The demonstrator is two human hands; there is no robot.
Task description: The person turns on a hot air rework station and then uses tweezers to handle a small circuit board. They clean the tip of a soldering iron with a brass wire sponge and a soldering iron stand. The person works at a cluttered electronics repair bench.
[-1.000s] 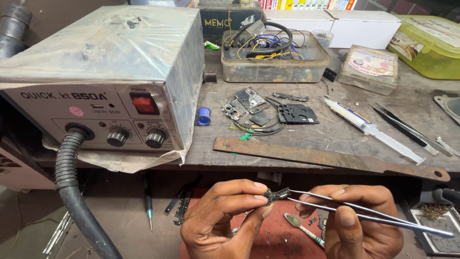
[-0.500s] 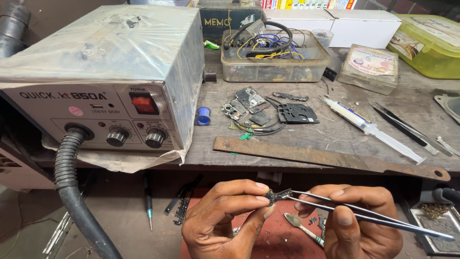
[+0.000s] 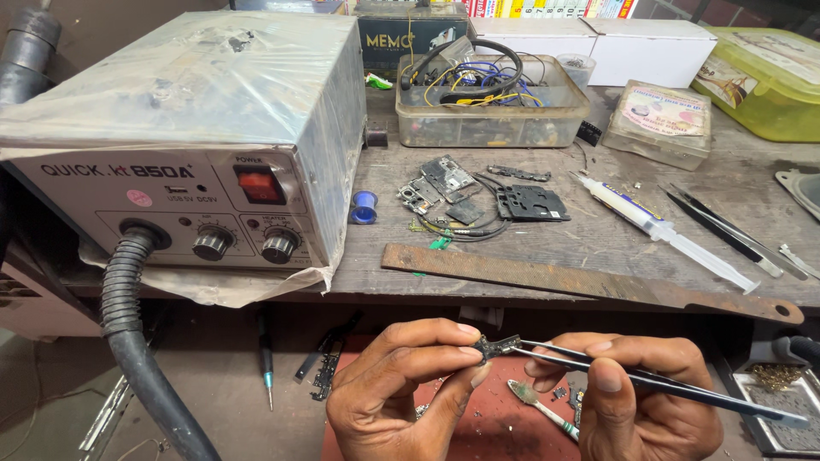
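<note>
My left hand (image 3: 401, 394) pinches a tiny dark electronic part (image 3: 493, 347) between thumb and forefinger, below the bench's front edge. My right hand (image 3: 636, 401) grips thin metal tweezers (image 3: 666, 385) whose tips touch that same part from the right. The tweezers' long handle runs off toward the lower right. Under both hands lies a red mat (image 3: 500, 423) with small scraps and a little green-tipped tool (image 3: 540, 407) on it.
A grey hot-air rework station (image 3: 184, 145) with a ribbed hose (image 3: 128, 341) fills the left of the wooden bench (image 3: 598, 248). Phone circuit boards (image 3: 478, 196), a rusty file (image 3: 589, 282), a syringe (image 3: 662, 230), spare tweezers (image 3: 726, 232) and a clear parts tray (image 3: 491, 107) lie on it.
The hands hold nearly still. The small part stays pinched in my left fingers with the tweezer tips on it.
</note>
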